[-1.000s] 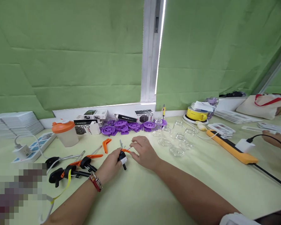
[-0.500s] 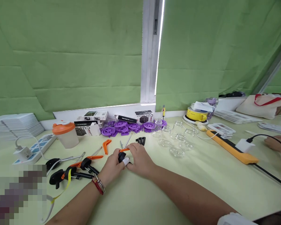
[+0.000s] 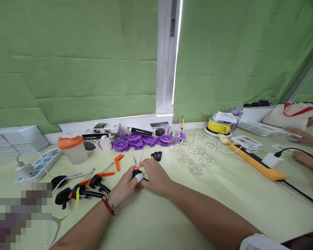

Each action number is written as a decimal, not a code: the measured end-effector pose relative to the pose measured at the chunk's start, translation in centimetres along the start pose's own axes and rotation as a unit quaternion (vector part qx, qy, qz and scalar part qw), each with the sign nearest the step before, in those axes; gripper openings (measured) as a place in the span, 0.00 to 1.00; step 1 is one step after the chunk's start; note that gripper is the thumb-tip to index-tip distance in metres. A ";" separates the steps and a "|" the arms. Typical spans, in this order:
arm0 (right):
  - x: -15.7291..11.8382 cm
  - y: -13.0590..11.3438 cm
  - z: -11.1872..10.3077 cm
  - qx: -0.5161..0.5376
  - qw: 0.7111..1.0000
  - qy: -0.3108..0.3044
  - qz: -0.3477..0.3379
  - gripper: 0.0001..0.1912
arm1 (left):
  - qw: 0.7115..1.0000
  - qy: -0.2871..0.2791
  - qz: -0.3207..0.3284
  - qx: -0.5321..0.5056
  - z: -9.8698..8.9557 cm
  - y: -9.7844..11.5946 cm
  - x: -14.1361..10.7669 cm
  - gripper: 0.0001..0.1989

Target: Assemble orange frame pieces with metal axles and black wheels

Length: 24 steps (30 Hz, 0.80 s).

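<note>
Both hands meet over the middle of the table. My left hand (image 3: 127,184), with a white wrap on its thumb, is closed on a small black part (image 3: 136,172). My right hand (image 3: 156,177) is closed on the same part from the other side, its fingers over an orange piece (image 3: 138,167) on top. A metal rod (image 3: 141,157) points away from the hands. Left of them lie assembled black and orange pieces (image 3: 87,191). Orange elbow pieces (image 3: 118,162) and short black pieces (image 3: 158,156) lie just beyond. The fingertips under the part are hidden.
Purple discs (image 3: 135,140) and boxes (image 3: 100,143) line the back. Clear glass jars (image 3: 197,167) stand right of centre, an orange-lidded cup (image 3: 74,152) at left. A yellow power strip (image 3: 258,163) lies at right, with a person's hands (image 3: 306,158) beyond it.
The black part and orange piece have tilted slightly between my hands, and my fingers have shifted a little. At the far right, another person's second hand has come into view.
</note>
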State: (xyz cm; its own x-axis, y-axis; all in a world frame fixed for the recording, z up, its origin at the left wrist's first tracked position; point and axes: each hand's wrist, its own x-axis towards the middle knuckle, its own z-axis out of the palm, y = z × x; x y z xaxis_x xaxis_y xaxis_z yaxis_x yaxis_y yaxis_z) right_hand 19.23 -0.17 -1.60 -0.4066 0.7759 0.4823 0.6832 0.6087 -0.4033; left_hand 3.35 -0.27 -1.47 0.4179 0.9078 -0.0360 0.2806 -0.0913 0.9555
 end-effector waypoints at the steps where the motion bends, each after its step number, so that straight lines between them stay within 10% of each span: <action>1: -0.1 -0.1 0.1 0.002 1.000 0.013 0.005 0.28 | 1.000 0.019 0.013 0.005 -0.1 -0.1 0.1 0.15; 8: 0.0 0.2 -0.1 0.003 0.998 0.051 0.047 0.15 | 0.993 0.108 0.016 -0.040 -1.0 0.1 0.6 0.13; 12: 0.2 0.1 -0.1 0.018 0.998 -0.044 0.045 0.10 | 0.991 0.073 0.012 -0.108 -1.1 0.6 0.4 0.17; 24: 0.0 0.6 0.5 0.098 0.993 -0.019 0.062 0.04 | 0.959 -0.070 0.007 -0.275 -1.2 0.6 0.0 0.26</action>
State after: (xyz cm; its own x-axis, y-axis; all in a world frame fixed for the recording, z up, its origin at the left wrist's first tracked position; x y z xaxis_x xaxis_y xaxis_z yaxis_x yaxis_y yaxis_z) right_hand 19.31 0.24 -2.25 -0.3524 0.8499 0.3918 0.5997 0.5264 -0.6027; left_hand 2.48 0.11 -0.51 0.5418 0.8402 -0.0244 -0.2081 0.1622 0.9646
